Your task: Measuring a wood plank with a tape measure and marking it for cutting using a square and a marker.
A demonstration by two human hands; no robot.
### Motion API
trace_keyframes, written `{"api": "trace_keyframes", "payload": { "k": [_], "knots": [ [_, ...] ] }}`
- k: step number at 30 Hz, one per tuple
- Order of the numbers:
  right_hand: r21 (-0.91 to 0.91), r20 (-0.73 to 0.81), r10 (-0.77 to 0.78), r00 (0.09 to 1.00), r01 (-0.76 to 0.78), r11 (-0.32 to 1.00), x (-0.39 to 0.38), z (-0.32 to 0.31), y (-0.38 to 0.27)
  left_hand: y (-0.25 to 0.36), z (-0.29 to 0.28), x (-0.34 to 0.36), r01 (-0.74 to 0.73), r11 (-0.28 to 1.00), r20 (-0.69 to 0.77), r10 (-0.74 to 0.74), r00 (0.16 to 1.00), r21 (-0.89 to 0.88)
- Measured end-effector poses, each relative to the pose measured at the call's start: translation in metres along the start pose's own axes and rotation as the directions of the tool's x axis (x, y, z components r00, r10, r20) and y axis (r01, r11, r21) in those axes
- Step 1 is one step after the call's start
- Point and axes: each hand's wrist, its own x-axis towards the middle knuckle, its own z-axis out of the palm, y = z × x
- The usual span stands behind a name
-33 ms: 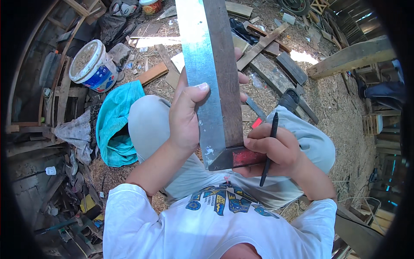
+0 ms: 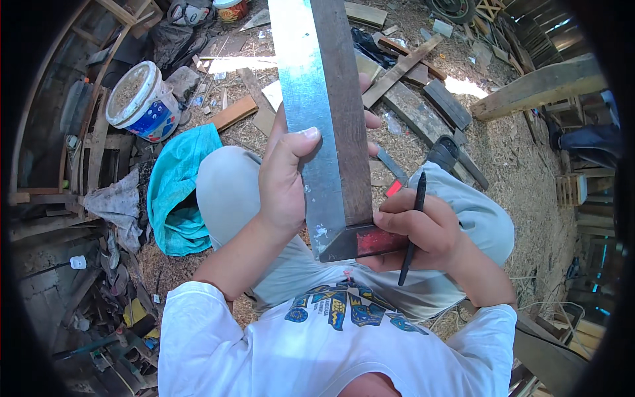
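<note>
A try square with a broad steel blade point(image 2: 301, 99) lies along a dark wooden board point(image 2: 347, 119), both running away from my lap. My left hand point(image 2: 284, 175) wraps round the pair, its thumb pressing on the blade and its fingertips showing past the board's right edge. At the near end of the board, my right hand point(image 2: 423, 231) grips the square's red and black handle point(image 2: 374, 241), which sits across the board's end. A slim black pen point(image 2: 415, 228) is tucked between fingers of that same hand. Parts of the fingers under the board are hidden.
Beyond my knees, wood offcuts point(image 2: 420, 109) and shavings litter the ground. A white and blue bucket point(image 2: 142, 99) and a turquoise cloth sack point(image 2: 178, 192) stand left. A red-ended tool point(image 2: 393, 173) lies by my right foot. A thick beam point(image 2: 542, 86) juts in at right; another person's leg point(image 2: 589, 144) shows.
</note>
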Motion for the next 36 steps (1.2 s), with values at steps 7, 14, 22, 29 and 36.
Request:
{"api": "trace_keyframes", "payload": {
  "k": [7, 14, 22, 29, 36],
  "knots": [
    [0.043, 0.022, 0.01, 1.0, -0.011, 0.999, 0.003, -0.002, -0.002, -0.002, -0.002, 0.0, 0.009, 1.0, 0.015, -0.009, 1.0, -0.002],
    [0.043, 0.017, 0.009, 1.0, -0.009, 0.999, 0.004, -0.001, -0.004, -0.003, -0.002, -0.003, -0.001, 0.997, 0.039, 0.005, 0.999, -0.084],
    [0.069, 0.033, 0.013, 0.999, -0.015, 0.997, 0.005, -0.001, -0.004, -0.008, -0.007, -0.003, 0.015, 0.966, 0.128, 0.018, 0.992, -0.257],
    [0.104, 0.066, 0.036, 0.997, -0.043, 0.994, 0.004, -0.002, -0.002, -0.009, -0.008, -0.004, 0.037, 0.943, 0.123, 0.004, 0.992, -0.33],
    [0.115, 0.074, 0.059, 0.996, -0.067, 0.991, 0.004, -0.002, -0.004, -0.009, -0.007, -0.006, 0.048, 0.915, 0.13, 0.005, 0.991, -0.402]
  ]
}}
